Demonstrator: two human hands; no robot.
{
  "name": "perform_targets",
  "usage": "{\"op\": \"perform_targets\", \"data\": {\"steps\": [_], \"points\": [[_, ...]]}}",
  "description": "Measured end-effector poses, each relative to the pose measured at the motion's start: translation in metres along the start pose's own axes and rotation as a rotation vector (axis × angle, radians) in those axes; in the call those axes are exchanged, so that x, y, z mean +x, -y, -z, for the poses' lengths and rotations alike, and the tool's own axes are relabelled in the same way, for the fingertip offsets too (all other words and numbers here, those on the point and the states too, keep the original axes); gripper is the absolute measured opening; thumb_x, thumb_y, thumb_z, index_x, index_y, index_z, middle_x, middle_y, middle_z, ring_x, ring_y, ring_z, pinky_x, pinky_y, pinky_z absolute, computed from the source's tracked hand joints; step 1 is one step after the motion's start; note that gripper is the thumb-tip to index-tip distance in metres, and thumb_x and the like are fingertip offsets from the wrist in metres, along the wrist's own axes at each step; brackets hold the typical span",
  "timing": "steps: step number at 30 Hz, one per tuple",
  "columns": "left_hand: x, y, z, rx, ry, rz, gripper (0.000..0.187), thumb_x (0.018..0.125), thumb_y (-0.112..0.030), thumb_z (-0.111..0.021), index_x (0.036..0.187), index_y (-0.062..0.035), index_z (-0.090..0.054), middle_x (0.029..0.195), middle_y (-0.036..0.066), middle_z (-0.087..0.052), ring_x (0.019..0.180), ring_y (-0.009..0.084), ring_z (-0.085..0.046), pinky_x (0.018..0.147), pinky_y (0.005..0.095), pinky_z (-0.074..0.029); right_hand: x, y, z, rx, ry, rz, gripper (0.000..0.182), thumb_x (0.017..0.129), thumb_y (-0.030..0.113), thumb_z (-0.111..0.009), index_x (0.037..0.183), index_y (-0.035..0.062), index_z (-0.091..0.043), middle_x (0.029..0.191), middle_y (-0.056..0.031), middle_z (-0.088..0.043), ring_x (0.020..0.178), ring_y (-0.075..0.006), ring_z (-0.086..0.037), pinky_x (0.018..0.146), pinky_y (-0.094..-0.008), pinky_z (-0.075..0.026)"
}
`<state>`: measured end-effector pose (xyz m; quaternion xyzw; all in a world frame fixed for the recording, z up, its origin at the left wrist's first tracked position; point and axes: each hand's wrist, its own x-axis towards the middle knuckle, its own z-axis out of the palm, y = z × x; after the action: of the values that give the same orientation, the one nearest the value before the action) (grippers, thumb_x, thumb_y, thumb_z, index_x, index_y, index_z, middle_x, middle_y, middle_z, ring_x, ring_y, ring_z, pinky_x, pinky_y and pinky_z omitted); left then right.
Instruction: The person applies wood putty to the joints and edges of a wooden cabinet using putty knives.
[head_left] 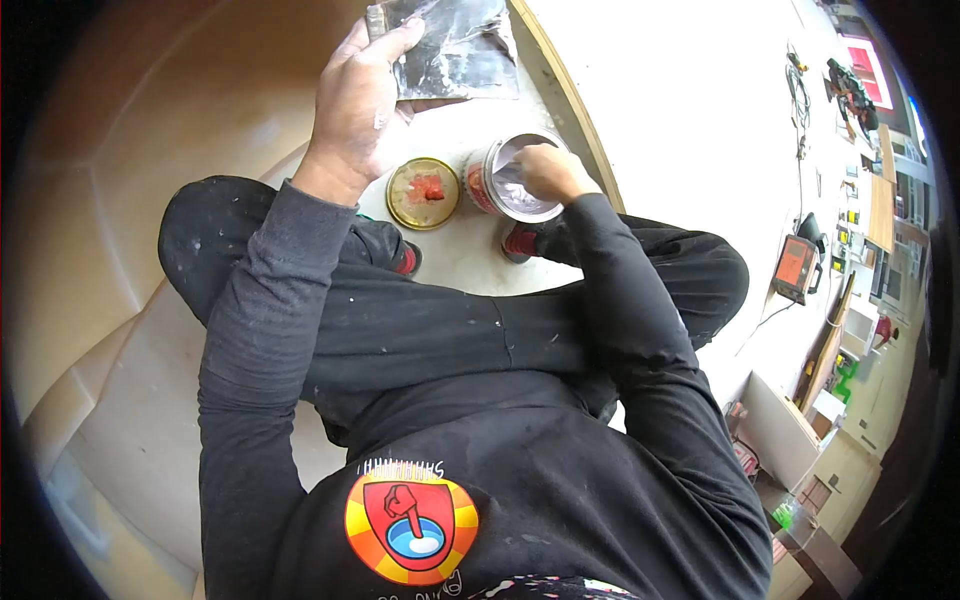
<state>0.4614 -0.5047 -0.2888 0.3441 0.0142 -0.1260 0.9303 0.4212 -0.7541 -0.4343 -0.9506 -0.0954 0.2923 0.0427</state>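
My left hand (365, 95) is closed on the edge of a dark, flat, square plate (455, 50) smeared with whitish paste, held up at the top of the view. Lower and to the right, my right hand (553, 172) reaches into the mouth of an open metal can (480, 185). Its fingers are closed, and what they hold is mostly hidden. Pale greyish paste (525, 203) shows inside the can. Beside the can, a round gold-rimmed lid (423, 193) lies with a beige coating and a blob of red paste on it.
A curved tan panel (200, 110) rises on the left. A thin wooden edge (570, 90) runs past the can on the right. Farther right on the white floor stand an orange-and-black machine (797, 268) and black cables (797, 85). My bent legs flank the can and lid.
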Motion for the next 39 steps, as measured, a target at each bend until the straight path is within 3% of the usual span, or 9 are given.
{"op": "perform_targets", "data": {"steps": [3, 8, 13, 16, 24, 27, 32, 37, 39], "points": [[0.004, 0.005, 0.025, 0.112, -0.053, 0.065, 0.03, 0.102, -0.011, -0.046, 0.131, -0.003, -0.053, 0.123, 0.012, -0.065, 0.109, 0.0264, -0.069, 0.094, 0.0473, -0.059, -0.029, -0.017, 0.018, 0.21, -0.018, 0.02, 0.031, 0.085, 0.004, -0.055, 0.109, 0.0064, -0.074, 0.104, -0.0229, -0.071, 0.097, -0.039, -0.069, 0.085, -0.044, -0.055], [0.001, 0.009, 0.021, 0.159, -0.046, 0.112, 0.031, 0.102, -0.009, -0.046, 0.131, -0.0018, -0.052, 0.123, 0.013, -0.065, 0.107, 0.0252, -0.069, 0.088, 0.0431, -0.062, -0.086, -0.021, 0.049, 0.444, -0.275, 0.115, 0.027, 0.09, 0.01, -0.064, 0.114, 0.0042, -0.073, 0.108, -0.0211, -0.071, 0.099, -0.0349, -0.069, 0.088, -0.0412, -0.053], [-0.004, 0.023, 0.015, 0.256, -0.002, 0.146, 0.032, 0.103, -0.01, -0.043, 0.134, -0.002, -0.049, 0.124, 0.011, -0.064, 0.106, 0.0236, -0.069, 0.084, 0.04, -0.063, -0.13, -0.019, 0.078, 0.685, -0.36, 0.085, 0.024, 0.095, 0.004, -0.06, 0.116, 0.001, -0.071, 0.11, -0.0165, -0.071, 0.099, -0.0257, -0.067, 0.087, -0.0343, -0.052], [-0.009, 0.027, 0.007, 0.154, 0.02, 0.216, 0.032, 0.103, -0.012, -0.044, 0.133, -0.0018, -0.049, 0.123, 0.01, -0.064, 0.106, 0.0233, -0.069, 0.082, 0.04, -0.063, -0.15, -0.01, 0.09, 0.896, -0.585, 0.158, 0.029, 0.096, -0.004, -0.056, 0.122, 0.0006, -0.067, 0.117, -0.0129, -0.068, 0.109, -0.0235, -0.064, 0.092, -0.0317, -0.05], [-0.021, 0.034, -0.006, -0.016, 0.066, 0.419, 0.034, 0.105, -0.02, -0.043, 0.135, -0.0041, -0.048, 0.123, 0.012, -0.065, 0.105, 0.0243, -0.069, 0.085, 0.0421, -0.062, -0.129, 0.041, 0.095, 0.579, -1.112, 0.383, 0.049, 0.084, -0.014, -0.055, 0.128, 0.0063, -0.066, 0.123, -0.0188, -0.062, 0.11, -0.0331, -0.065, 0.093, -0.0374, -0.053], [-0.023, 0.035, -0.01, -0.023, 0.055, 0.406, 0.035, 0.107, -0.024, -0.042, 0.137, -0.0078, -0.046, 0.124, 0.011, -0.064, 0.108, 0.0233, -0.068, 0.087, 0.0399, -0.061, -0.117, 0.058, 0.091, 0.488, -1.141, 0.437, 0.058, 0.077, -0.015, -0.058, 0.127, 0.012, -0.068, 0.125, -0.0166, -0.059, 0.114, -0.0359, -0.062, 0.093, -0.042, -0.054], [-0.029, 0.031, -0.013, -0.146, 0.042, 0.23, 0.032, 0.107, -0.018, -0.044, 0.136, -0.0059, -0.048, 0.128, 0.012, -0.061, 0.113, 0.0273, -0.065, 0.091, 0.0473, -0.059, -0.104, 0.063, 0.078, 0.517, -1.133, 0.378, 0.064, 0.074, -0.016, -0.058, 0.129, 0.0156, -0.068, 0.124, -0.0154, -0.058, 0.119, -0.0363, -0.059, 0.095, -0.0426, -0.053], [-0.026, 0.021, -0.015, -0.144, 0.094, 0.172, 0.032, 0.107, -0.019, -0.044, 0.135, -0.0057, -0.05, 0.128, 0.01, -0.061, 0.113, 0.0248, -0.065, 0.096, 0.0467, -0.057, -0.112, 0.052, 0.078, 0.371, -1.081, 0.332, 0.064, 0.073, -0.018, -0.053, 0.127, 0.0124, -0.068, 0.124, -0.0182, -0.058, 0.116, -0.0372, -0.06, 0.096, -0.0424, -0.051], [-0.023, 0.014, -0.02, -0.137, 0.184, 0.119, 0.031, 0.107, -0.018, -0.044, 0.134, -0.0062, -0.05, 0.129, 0.01, -0.061, 0.113, 0.025, -0.065, 0.095, 0.0468, -0.058, -0.103, 0.044, 0.065, 0.579, -0.968, 0.209, 0.063, 0.073, -0.019, -0.05, 0.127, 0.0096, -0.068, 0.123, -0.0201, -0.059, 0.116, -0.037, -0.061, 0.098, -0.0403, -0.051]]}}
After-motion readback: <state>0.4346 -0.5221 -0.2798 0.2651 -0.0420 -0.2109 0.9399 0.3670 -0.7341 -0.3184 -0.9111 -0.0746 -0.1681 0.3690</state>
